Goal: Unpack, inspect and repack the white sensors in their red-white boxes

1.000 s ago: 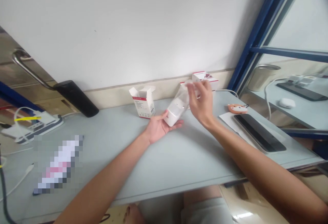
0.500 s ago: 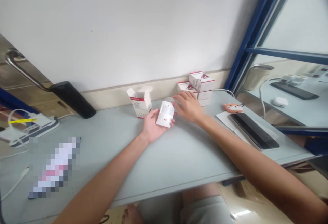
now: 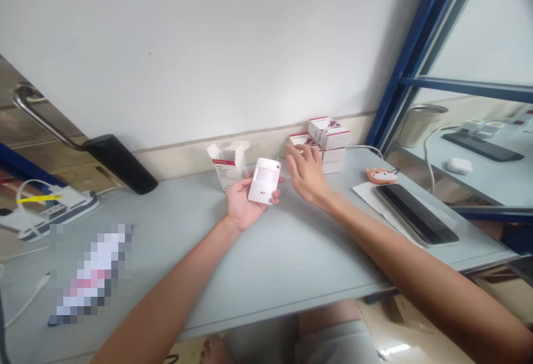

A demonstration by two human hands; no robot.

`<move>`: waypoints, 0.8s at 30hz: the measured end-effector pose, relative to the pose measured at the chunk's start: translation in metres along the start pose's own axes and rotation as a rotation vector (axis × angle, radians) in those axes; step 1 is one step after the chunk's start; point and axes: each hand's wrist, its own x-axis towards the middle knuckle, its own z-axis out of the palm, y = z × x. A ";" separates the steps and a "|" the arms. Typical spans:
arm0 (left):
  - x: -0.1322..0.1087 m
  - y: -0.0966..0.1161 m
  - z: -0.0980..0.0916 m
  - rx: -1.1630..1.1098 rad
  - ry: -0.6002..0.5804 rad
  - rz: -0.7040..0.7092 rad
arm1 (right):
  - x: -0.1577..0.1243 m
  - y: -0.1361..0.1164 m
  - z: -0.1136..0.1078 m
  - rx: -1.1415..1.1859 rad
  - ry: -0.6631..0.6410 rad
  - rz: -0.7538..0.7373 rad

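Observation:
My left hand (image 3: 241, 205) holds a white plastic motion sensor (image 3: 264, 181) on its palm, with the sensor's lens side facing up and a small red mark on its lower part. My right hand (image 3: 307, 175) hovers open above the table, its fingers spread and holding nothing. It is nearest to a stack of white boxes with red markings (image 3: 327, 141) against the wall. An open white carton (image 3: 227, 166) with its flaps up stands just behind my left hand, partly hidden by the sensor.
A grey-blue table (image 3: 266, 264) runs along a white wall. To the right lie a black tablet or phone (image 3: 416, 214) on white paper and a fox-shaped orange object (image 3: 381, 175). A power strip (image 3: 54, 208) and a pixelated item (image 3: 91, 275) sit left.
The clear plastic bag around the sensor is gone, leaving the sensor bare on my left palm. My right hand has moved away from it toward the boxes.

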 end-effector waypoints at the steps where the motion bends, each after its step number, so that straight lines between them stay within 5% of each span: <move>1: 0.000 0.001 0.000 -0.001 0.002 0.016 | 0.002 -0.002 -0.003 0.087 0.007 0.011; 9: -0.002 -0.001 0.004 0.020 -0.104 -0.073 | 0.007 -0.015 -0.008 0.799 -0.273 0.408; 14: -0.001 -0.001 -0.001 0.063 -0.176 -0.212 | 0.021 -0.002 -0.024 0.901 0.047 0.505; 17: 0.000 0.001 -0.007 0.091 -0.252 -0.355 | 0.032 0.009 -0.038 0.971 0.263 0.428; 24: 0.001 0.001 -0.012 0.065 -0.300 -0.479 | 0.041 0.021 -0.049 1.085 0.271 0.311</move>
